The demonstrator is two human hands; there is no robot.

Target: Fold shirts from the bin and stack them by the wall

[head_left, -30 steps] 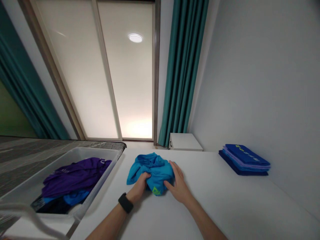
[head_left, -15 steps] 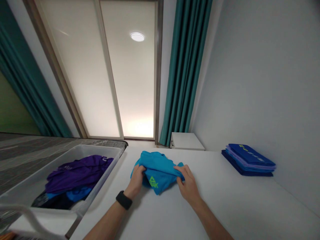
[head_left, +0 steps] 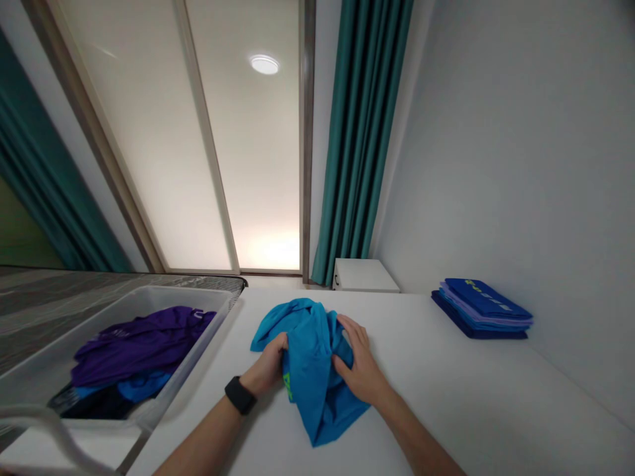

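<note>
A bright blue garment (head_left: 312, 363) lies bunched on the white table (head_left: 461, 410), one corner hanging toward me and a bit of green print showing at its left. My left hand (head_left: 270, 365), with a black watch on the wrist, is closed on the garment's left side, its fingertips hidden in the cloth. At the right side my right hand (head_left: 361, 363) rests against the fabric, thumb and fingers spread apart with cloth between them.
A translucent bin (head_left: 191, 360) at the left holds a purple garment (head_left: 143, 344) and blue and dark clothes. Folded clothes (head_left: 483, 307) are stacked on the table's right, by the wall. A white cabinet (head_left: 364, 274) stands beyond the far edge.
The blue garment has been turned and bunched, with a flap now falling toward me and most of the green print covered. My right hand has shifted slightly left and its fingers have spread.
</note>
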